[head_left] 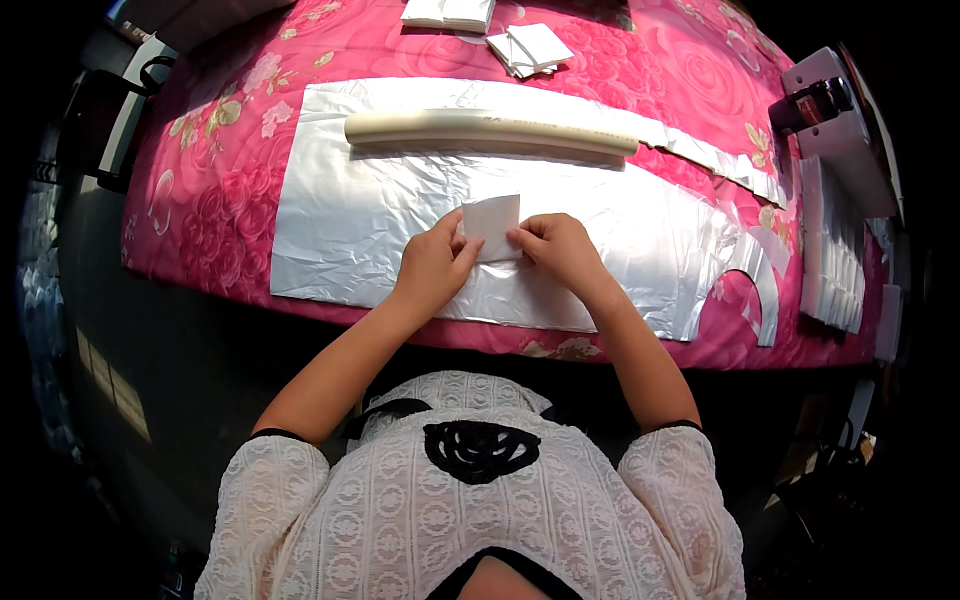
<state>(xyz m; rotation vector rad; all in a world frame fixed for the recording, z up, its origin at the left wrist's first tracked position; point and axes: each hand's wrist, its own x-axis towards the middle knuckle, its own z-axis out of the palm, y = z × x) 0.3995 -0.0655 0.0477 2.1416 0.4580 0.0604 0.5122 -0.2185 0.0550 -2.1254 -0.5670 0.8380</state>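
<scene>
Between my hands is a small white paper square (492, 228), held up over a wide silver foil sheet (340, 230). My left hand (436, 258) pinches its left side, thumb in front. At its right edge my right hand (556, 248) grips with thumb and fingertips closed. Whether the square is one layer or folded, I cannot tell. Beyond my hands a long cream-coloured tube (490, 130) lies across the foil, apart from both hands. The foil is creased, with cut strips and a curved cut-out at its right end.
A pink rose-patterned cloth (220, 200) covers the table. Small white squares (530, 50) are piled at the far side beside another white stack (448, 14). On the right stand a white box (830, 110), a dark can (808, 106) and stacked white sheets (832, 250).
</scene>
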